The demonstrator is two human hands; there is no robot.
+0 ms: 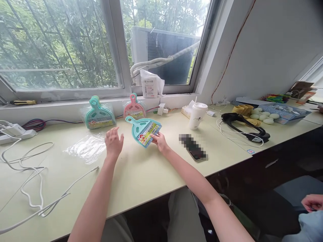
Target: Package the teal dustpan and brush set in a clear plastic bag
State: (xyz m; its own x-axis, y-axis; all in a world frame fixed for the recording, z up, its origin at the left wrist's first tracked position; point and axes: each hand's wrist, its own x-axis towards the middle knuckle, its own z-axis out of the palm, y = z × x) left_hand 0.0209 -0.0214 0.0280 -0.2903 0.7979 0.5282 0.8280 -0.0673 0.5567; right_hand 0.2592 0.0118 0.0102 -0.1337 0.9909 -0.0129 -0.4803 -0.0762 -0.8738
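A teal mini dustpan and brush set (143, 129) with a printed label is in my right hand (159, 141), gripped by its lower right edge and tilted above the table. My left hand (113, 141) is raised with its fingers spread, holding nothing. Beside it on the table lies a crumpled clear plastic bag (85, 148). Behind the left hand, a stack of teal dustpan sets (97, 114) in clear wrapping leans near the window wall. To its right stand pink dustpan sets (134, 108), also wrapped, partly hidden by the held one.
White cables (37, 171) sprawl over the left of the table (136, 178). A phone (194, 148), a lidded white cup (198, 116) and a black headset-like frame (244, 127) lie to the right. A co-worker's hand (312, 202) shows at the far right.
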